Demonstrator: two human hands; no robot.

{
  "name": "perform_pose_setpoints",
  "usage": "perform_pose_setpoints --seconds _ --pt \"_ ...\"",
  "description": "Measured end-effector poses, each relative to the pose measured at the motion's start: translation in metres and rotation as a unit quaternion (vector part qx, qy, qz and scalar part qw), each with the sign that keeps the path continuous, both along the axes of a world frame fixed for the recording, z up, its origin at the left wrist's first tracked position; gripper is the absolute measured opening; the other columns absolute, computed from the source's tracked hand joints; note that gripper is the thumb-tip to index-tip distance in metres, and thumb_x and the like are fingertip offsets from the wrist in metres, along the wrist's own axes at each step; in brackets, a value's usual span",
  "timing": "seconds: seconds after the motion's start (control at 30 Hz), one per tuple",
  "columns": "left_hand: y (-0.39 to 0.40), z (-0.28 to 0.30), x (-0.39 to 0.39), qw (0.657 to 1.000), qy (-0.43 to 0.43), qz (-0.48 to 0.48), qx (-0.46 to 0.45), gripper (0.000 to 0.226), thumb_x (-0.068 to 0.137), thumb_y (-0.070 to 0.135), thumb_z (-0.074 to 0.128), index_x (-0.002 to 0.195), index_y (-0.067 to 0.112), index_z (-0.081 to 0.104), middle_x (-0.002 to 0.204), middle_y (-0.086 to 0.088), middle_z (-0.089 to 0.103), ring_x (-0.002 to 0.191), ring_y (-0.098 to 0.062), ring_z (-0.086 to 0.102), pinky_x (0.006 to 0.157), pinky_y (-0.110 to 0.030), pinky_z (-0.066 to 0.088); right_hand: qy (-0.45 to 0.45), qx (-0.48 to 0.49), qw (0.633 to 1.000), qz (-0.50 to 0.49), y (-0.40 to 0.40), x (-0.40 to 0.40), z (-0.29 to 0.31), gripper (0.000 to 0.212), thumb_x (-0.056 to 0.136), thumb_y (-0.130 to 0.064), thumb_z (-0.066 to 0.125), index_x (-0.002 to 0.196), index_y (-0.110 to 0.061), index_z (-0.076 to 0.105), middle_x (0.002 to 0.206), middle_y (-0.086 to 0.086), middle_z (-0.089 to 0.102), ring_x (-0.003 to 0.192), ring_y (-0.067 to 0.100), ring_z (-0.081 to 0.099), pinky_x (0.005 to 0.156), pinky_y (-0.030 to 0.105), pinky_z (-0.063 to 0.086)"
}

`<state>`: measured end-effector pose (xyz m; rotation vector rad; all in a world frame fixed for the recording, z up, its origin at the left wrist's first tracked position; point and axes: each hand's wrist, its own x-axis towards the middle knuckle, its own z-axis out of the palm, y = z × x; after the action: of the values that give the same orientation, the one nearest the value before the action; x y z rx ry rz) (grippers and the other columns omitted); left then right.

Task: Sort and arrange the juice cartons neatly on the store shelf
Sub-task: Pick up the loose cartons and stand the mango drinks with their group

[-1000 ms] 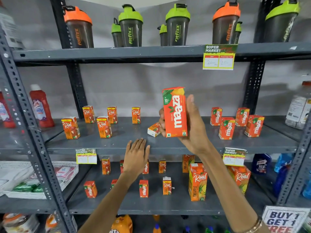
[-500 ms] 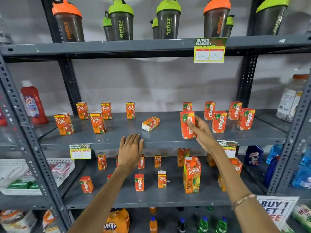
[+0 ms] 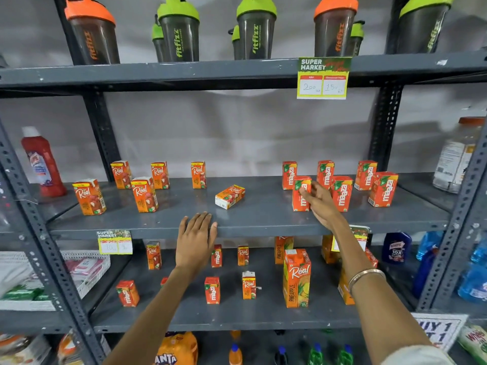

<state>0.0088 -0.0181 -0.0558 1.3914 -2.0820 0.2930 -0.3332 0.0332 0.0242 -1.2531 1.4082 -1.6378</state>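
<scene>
My right hand (image 3: 320, 204) grips a small orange Maaza carton (image 3: 300, 200) that stands upright on the grey middle shelf (image 3: 263, 222), at the left front of a group of several Maaza cartons (image 3: 383, 189). On the left part of the same shelf stand several small Real cartons (image 3: 144, 194). One Real carton (image 3: 229, 196) lies on its side near the middle. My left hand (image 3: 196, 238) rests flat on the shelf's front edge and holds nothing. The lower shelf (image 3: 184, 316) carries mixed small Maaza and Real cartons and a tall Real pineapple carton (image 3: 297, 279).
Shaker bottles (image 3: 179, 35) line the top shelf above a price tag (image 3: 323, 78). A red bottle (image 3: 42, 164) stands at the left and a clear jar (image 3: 456, 156) at the right. Blue bottles (image 3: 474, 280) fill the lower right. A white basket (image 3: 87, 270) sits lower left.
My right hand carried the Maaza carton from in front of me down and right onto the middle shelf beside the other Maaza cartons. My left hand stayed on the shelf edge.
</scene>
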Motion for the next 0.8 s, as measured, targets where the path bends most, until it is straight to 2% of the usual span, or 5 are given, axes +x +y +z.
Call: perform_pose_setpoints --seconds 0.27,0.4,0.6,0.7,0.8 --pt "0.0 0.0 -0.001 1.0 0.003 0.001 0.0 0.064 0.102 0.05 0.012 0.142 0.018 0.05 0.148 -0.002 0.054 0.142 -0.02 0.045 0.126 -0.042 0.014 0.184 0.014 0.967 -0.173 0.029 0.025 -0.015 0.05 0.096 -0.02 0.062 0.142 -0.004 0.047 0.138 0.009 0.061 0.127 0.026 0.06 0.107 0.031 0.046" --pt "0.002 0.004 0.0 1.0 0.004 -0.011 0.003 0.064 0.104 0.051 0.011 0.145 0.017 0.045 0.152 -0.004 0.049 0.144 -0.022 0.042 0.125 -0.041 0.013 0.176 -0.151 0.912 -0.338 0.044 0.08 -0.027 0.028 0.096 -0.016 0.061 0.123 -0.01 0.067 0.106 -0.003 0.071 0.096 0.007 0.067 0.078 0.004 0.046" --pt "0.0 0.005 0.022 1.0 0.002 -0.005 0.025 0.073 0.1 0.06 0.006 0.152 0.018 0.035 0.16 -0.003 0.036 0.151 -0.02 0.029 0.127 -0.041 0.012 0.22 -0.053 0.953 -0.199 -0.011 0.131 0.003 0.045 0.099 -0.032 0.056 0.058 -0.014 0.055 0.053 -0.002 0.051 0.054 0.012 0.051 0.058 0.032 0.042" --pt "-0.005 0.005 0.036 1.0 0.0 -0.004 0.029 0.074 0.1 0.061 0.006 0.151 0.018 0.036 0.16 -0.002 0.037 0.151 -0.018 0.027 0.128 -0.04 0.011 0.239 0.065 0.956 -0.16 -0.046 0.152 0.014 0.052 0.097 -0.051 0.049 0.066 -0.01 0.056 0.066 0.01 0.063 0.075 0.03 0.064 0.074 0.043 0.053" --pt "-0.012 0.005 0.051 0.999 0.0 0.003 0.034 0.074 0.1 0.062 0.008 0.151 0.018 0.037 0.16 -0.002 0.037 0.151 -0.019 0.028 0.127 -0.041 0.011 0.268 0.176 0.929 -0.184 -0.074 0.172 0.019 0.071 0.094 -0.065 0.039 0.119 -0.003 0.063 0.128 0.023 0.063 0.124 0.04 0.054 0.101 0.047 0.045"
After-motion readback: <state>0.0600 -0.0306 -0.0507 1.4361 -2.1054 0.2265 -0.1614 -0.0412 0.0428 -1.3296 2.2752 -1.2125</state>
